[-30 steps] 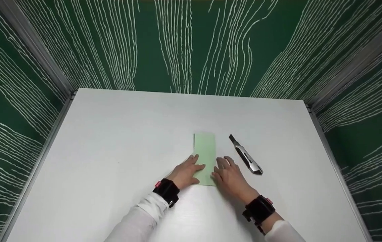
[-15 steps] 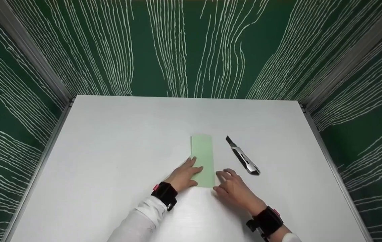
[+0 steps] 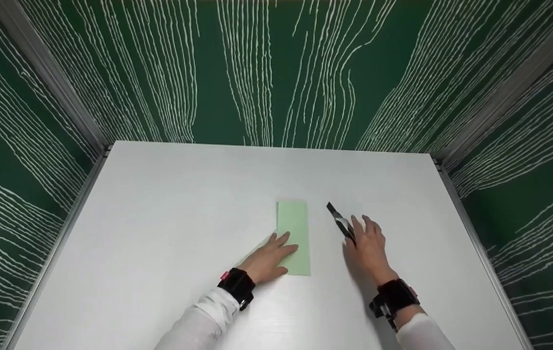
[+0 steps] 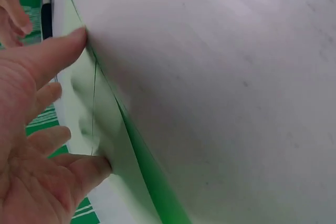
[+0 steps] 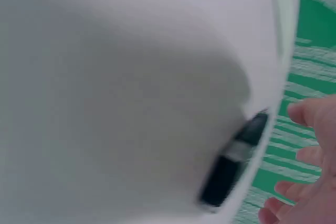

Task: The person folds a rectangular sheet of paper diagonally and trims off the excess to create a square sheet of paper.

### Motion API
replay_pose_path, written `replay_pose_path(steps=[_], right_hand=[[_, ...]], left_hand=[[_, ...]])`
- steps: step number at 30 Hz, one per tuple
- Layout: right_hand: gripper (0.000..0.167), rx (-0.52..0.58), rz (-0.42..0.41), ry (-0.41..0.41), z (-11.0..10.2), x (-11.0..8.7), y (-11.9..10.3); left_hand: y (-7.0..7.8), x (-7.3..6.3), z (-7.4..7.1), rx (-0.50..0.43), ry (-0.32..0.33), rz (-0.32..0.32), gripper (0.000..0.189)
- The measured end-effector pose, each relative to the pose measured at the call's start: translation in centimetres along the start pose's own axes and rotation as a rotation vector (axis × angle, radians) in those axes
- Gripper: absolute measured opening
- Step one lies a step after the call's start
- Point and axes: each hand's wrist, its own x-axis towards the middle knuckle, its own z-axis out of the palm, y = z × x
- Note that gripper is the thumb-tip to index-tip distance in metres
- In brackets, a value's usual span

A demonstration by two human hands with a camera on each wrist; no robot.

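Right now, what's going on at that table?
A person's left hand rests on a strip of light green paper lying on the white table. Their right hand hovers over a utility knife to the paper's right, not gripping it. The knife lies on the table with its blade out.

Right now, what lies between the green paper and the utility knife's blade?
Only bare white tabletop separates the green paper from the utility knife's blade, in the head view.

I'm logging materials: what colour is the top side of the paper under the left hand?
The paper is pale green on top, clearest in the head view.
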Motion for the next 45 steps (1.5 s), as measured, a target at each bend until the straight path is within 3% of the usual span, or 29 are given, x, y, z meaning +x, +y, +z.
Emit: replay_pose_path(steps=[4, 8, 14, 20, 25, 30, 37, 42, 45], right_hand=[[0.051, -0.003, 0.069, -0.046, 1.0, -0.3, 0.9], [0.046, -0.022, 0.038, 0.012, 1.7, -0.7, 0.8], [0.045, -0.047, 0.013, 0.043, 1.8, -0.7, 0.3], [0.044, 0.003, 0.067, -0.01, 1.5, -1.2, -0.4], [0.044, 0.058, 0.102, -0.046, 1.1, -1.7, -0.7], [0.046, 0.201, 0.151, -0.126, 0.6, -1.6, -1.3], [0.048, 0.389, 0.297, -0.29, 0.1, -0.8, -2.4], [0.045, 0.544, 0.411, -0.355, -0.2, -0.6, -3.2], [0.043, 0.643, 0.429, -0.382, 0.0, -0.5, -3.7]], left_hand=[[0.2, 0.1, 0.2, 0.025, 0.007, 0.008, 0.066], [0.5, 0.3, 0.4, 0.031, 0.003, -0.007, 0.071], [0.9, 0.3, 0.9, 0.017, 0.027, -0.019, 0.058], [1.6, 0.0, 1.8, 0.07, 0.09, 0.013, 0.054], [1.9, -0.1, 2.4, 0.058, 0.132, 0.032, 0.047], [1.8, 0.0, 2.7, -0.048, 0.148, 0.005, 0.053], [1.0, 0.3, 2.3, -0.27, 0.204, -0.133, 0.092], [0.7, 0.7, 1.6, -0.277, 0.175, -0.167, 0.106], [0.7, 1.0, 1.5, -0.265, 0.171, -0.164, 0.108]])
